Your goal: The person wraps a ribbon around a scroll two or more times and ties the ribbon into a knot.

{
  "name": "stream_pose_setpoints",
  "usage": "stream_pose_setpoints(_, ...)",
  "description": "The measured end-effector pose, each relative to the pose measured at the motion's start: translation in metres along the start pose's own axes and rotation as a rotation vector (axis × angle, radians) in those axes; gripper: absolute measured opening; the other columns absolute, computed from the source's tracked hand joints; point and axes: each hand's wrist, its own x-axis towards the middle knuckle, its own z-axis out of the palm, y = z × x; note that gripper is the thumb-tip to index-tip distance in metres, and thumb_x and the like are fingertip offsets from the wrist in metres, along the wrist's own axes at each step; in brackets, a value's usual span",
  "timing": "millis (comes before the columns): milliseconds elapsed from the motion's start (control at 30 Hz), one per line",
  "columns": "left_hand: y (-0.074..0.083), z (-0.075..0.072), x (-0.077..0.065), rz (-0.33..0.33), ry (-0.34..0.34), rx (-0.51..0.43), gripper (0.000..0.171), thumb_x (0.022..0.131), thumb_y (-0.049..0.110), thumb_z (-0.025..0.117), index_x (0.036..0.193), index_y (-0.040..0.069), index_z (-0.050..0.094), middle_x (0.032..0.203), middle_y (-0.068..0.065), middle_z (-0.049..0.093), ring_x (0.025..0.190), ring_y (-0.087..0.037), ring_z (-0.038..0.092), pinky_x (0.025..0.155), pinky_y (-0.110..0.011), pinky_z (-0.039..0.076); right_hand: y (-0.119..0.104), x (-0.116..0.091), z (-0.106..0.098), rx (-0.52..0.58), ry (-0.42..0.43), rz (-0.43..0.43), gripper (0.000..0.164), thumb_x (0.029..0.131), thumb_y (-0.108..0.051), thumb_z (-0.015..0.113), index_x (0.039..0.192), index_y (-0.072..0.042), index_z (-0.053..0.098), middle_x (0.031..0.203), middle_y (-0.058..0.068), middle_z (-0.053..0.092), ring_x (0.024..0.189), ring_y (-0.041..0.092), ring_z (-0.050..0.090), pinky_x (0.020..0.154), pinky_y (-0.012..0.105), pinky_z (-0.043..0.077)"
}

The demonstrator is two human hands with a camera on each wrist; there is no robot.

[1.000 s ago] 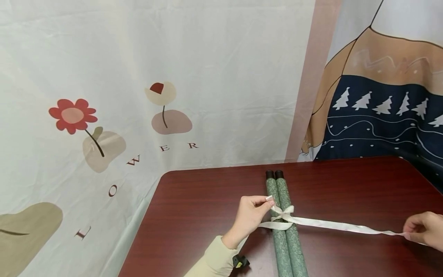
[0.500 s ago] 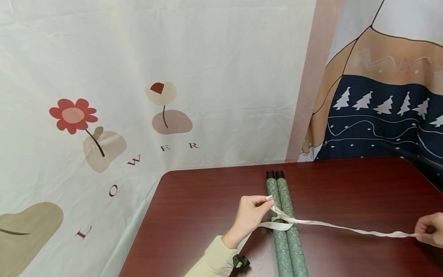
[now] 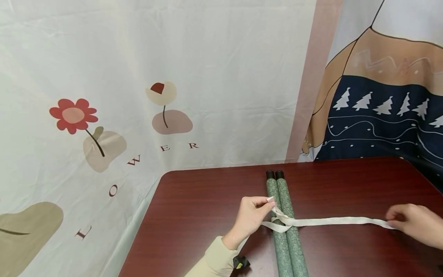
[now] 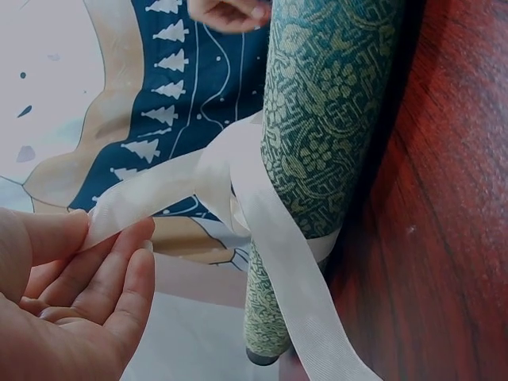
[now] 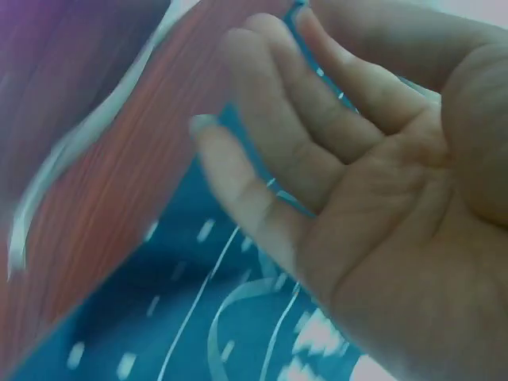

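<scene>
Two green patterned rolls (image 3: pixel 288 238) with black ends, like scrolls, lie side by side on the table. A white ribbon (image 3: pixel 332 221) loops round both and crosses itself on top. My left hand (image 3: pixel 254 217) pinches one short end of it between thumb and fingers; the left wrist view shows this ribbon (image 4: pixel 290 274) wrapped close to the brocade. At the far end of the long strand is my right hand (image 3: pixel 417 223), thumb and index apart. In the right wrist view the right hand (image 5: pixel 341 182) has loosely bent fingers, with the ribbon (image 5: pixel 95 115) running beside them.
The dark red wooden table (image 3: pixel 200 207) ends at a back edge near the hanging printed cloth (image 3: pixel 221 77). A small black device (image 3: pixel 241 262) sits by the left sleeve (image 3: pixel 214 257).
The ribbon bow's loop on top of the rolls has pulled out. My right hand moved right, then came back left and let go of the strand. The left hand has barely moved.
</scene>
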Motion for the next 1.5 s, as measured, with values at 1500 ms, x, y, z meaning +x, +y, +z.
stream_pose_setpoints(1500,0.015,0.013,-0.035,0.591,-0.400,0.546,0.011,0.084,0.009,0.066,0.088,0.014,0.075,0.087,0.007,0.070,0.087,0.011,0.050,0.076,-0.006,0.043,-0.162,0.062,0.071,0.494,0.081,-0.260,0.016,0.084,0.000,0.062,0.090,-0.013,0.070,0.084,-0.002,0.068,0.070,0.005,0.058,0.057,0.027,0.051)
